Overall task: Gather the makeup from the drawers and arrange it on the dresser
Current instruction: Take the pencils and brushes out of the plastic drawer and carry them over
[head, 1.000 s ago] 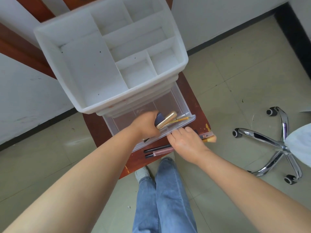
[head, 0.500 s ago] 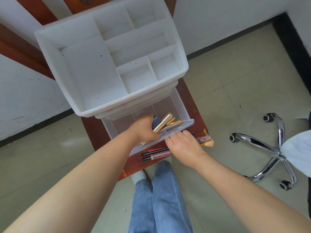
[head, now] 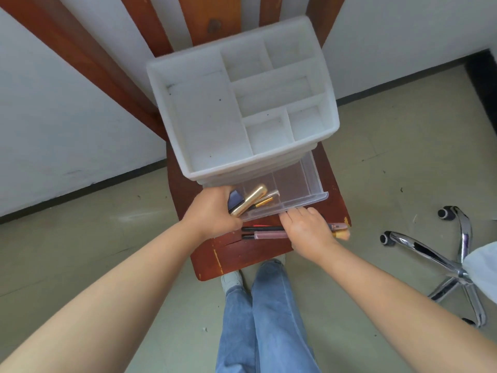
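A white plastic organizer (head: pixel 204 125) with empty top compartments stands on a red-brown wooden surface (head: pixel 242 254). Its clear bottom drawer (head: pixel 304 195) is pulled out. My left hand (head: pixel 212 214) grips a bundle over the drawer's left end: a gold tube (head: pixel 250 199), a dark blue item (head: pixel 234 198) and thin gold-tipped sticks (head: pixel 265 202). My right hand (head: pixel 309 230) rests on the wood just in front of the drawer, fingers straight at its front edge. Under it lie a pink lip gloss (head: pixel 269 235), a black pencil (head: pixel 262 228) and an orange-tipped brush (head: pixel 343 234).
A chrome five-star chair base (head: pixel 441 254) with castors stands on the tiled floor at the right. White walls with dark skirting and red-brown wooden beams (head: pixel 80 57) rise behind the organizer. My jeans-clad legs (head: pixel 266 319) are below the wooden surface.
The view has shifted, so the organizer sits further right and lower. My left hand still holds the bundle at the drawer; my right hand stays by the drawer front.
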Motion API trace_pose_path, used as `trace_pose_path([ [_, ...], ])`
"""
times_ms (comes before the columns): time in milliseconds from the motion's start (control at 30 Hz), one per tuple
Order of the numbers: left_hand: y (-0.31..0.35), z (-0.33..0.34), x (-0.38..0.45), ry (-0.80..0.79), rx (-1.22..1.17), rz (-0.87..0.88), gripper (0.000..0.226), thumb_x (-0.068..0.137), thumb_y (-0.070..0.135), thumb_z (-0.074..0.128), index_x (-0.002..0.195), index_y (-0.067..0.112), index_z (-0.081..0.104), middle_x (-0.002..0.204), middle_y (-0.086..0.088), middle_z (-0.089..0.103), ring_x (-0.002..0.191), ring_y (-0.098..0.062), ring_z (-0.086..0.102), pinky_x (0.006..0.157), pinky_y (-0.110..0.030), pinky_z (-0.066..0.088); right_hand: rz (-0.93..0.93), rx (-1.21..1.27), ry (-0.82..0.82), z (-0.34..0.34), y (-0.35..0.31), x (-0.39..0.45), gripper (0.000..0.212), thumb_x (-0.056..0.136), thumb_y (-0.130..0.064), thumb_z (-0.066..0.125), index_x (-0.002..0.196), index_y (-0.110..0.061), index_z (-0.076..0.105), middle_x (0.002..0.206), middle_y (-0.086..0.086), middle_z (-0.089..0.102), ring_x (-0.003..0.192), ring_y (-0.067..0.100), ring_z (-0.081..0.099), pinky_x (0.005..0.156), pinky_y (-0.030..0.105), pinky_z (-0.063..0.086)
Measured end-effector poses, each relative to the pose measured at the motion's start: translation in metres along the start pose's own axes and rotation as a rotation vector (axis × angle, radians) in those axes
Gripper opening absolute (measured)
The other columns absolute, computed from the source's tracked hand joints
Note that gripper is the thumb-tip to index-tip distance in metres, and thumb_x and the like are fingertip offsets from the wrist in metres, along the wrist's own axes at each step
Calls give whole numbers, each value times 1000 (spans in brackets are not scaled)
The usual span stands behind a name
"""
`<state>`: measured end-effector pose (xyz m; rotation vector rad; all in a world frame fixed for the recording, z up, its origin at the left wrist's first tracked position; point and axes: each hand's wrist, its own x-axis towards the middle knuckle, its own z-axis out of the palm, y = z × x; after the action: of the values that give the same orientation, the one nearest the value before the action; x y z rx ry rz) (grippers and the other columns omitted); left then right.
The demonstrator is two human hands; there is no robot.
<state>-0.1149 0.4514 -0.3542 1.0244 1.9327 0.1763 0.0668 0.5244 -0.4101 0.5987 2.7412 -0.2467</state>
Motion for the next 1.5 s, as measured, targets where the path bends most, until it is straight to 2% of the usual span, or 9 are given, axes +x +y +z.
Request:
trace_pose_path([
  [100,-12,-13,-20,109,-10,-36,26,69,11,67,65,19,42,60,5,42,64,-19,44,49,-23,29,28,-29,-38,-15,-7,20,55,20,-4,83,73,-5,69,59,7,64,50,23,62,48,22,47],
  [167,-22,-21,-33,190,-101,-92,25,67,8,67,64,18,45,58,5,41,58,-17,42,49,-23,30,46,-68,-104,-27,-11,35,50,43,-4,81,91,0,66,75,14,66,66,29,64,58,29,49],
  [333,-43,-35,-63,330,-366,-217,35,66,0,66,58,26,44,55,8,42,47,-8,38,36,-9,30,104,-94,-206,-49,-11,65,52,83,-5,51,132,-1,34,121,18,52,108,34,53,86,37,43],
  [467,-48,-33,-82,330,-406,-237,38,67,-2,65,55,25,41,55,7,41,46,-9,38,43,-21,35,98,-131,-263,-60,-10,70,53,84,-6,51,133,-1,30,120,18,52,107,35,55,84,38,46],
  [667,-29,-31,-91,242,-233,-188,33,68,6,65,58,26,41,59,9,43,65,-19,43,49,-19,31,86,-124,-361,-79,-8,40,32,82,-3,49,114,-5,47,116,13,54,105,31,54,81,35,44],
  [867,38,-63,-90,160,7,62,17,70,10,65,78,15,50,60,6,40,69,-21,43,47,-19,27,200,-88,-342,-137,16,-18,29,82,-1,47,111,-6,49,115,12,54,105,30,55,81,35,43],
  [1133,175,-97,-94,45,457,558,15,69,15,64,79,11,53,70,-2,53,69,-22,49,51,-26,32,742,43,-159,-222,39,-139,29,85,-6,48,113,-6,50,116,12,55,107,30,56,84,35,45],
  [1333,287,-46,-163,-68,769,976,18,70,15,60,87,8,57,69,-2,50,72,-24,50,54,-25,34,1227,196,4,-255,2,-292,26,85,-7,50,111,-5,52,114,12,56,102,32,58,79,36,47],
  [1500,373,49,-276,-204,991,1343,9,73,10,57,73,16,50,64,1,47,65,-21,47,45,-21,28,1644,269,158,-262,-57,-452,28,84,-6,50,112,-5,51,116,12,55,107,32,57,82,35,47],
])
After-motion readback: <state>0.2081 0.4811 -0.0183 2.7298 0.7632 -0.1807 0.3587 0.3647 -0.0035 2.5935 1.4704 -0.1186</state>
